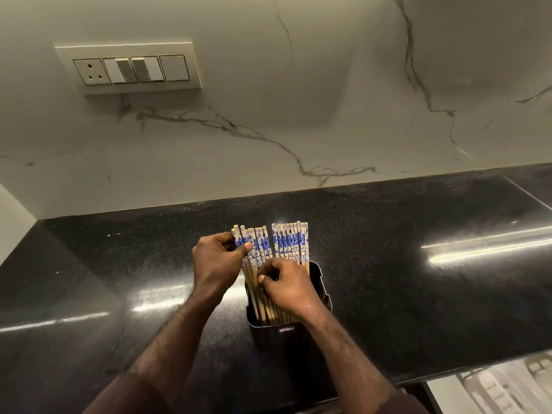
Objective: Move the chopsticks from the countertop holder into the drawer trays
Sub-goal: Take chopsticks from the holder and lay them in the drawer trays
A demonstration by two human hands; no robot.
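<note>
A black holder (321, 282) stands on the dark countertop (418, 279), near its front edge. Several bamboo chopsticks with blue-and-white patterned tops (291, 242) stand in it, fanned into a left bunch and a right bunch. My left hand (216, 261) pinches the patterned tops of the left bunch between thumb and fingers. My right hand (283, 286) is closed around the bare shafts of that bunch, just above the holder's rim. The lower ends of the chopsticks are hidden inside the holder.
A marble backsplash (298, 100) rises behind the counter, with a switch and socket plate (131, 68) at upper left. An open drawer with white trays (501, 386) shows at the bottom right, below the counter edge.
</note>
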